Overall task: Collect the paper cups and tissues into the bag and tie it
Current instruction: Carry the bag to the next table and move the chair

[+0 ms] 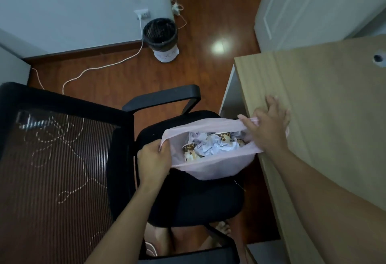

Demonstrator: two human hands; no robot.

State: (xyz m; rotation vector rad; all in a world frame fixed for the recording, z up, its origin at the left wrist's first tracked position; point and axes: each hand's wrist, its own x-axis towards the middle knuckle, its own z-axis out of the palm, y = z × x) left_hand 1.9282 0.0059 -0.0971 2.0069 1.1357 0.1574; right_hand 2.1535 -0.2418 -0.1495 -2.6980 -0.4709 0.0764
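Holding the pink bag (211, 167) open above the black chair seat (200, 201), we had our left hand (153, 163) closed on its rim at the chair-back side, and our right hand (266, 125) pinching the opposite rim at the bench (325, 105) edge. Its mouth faced up, stretched long from hand to hand. Paper cups (189, 148) and crumpled tissues (211, 147) lay inside, between our fingers.
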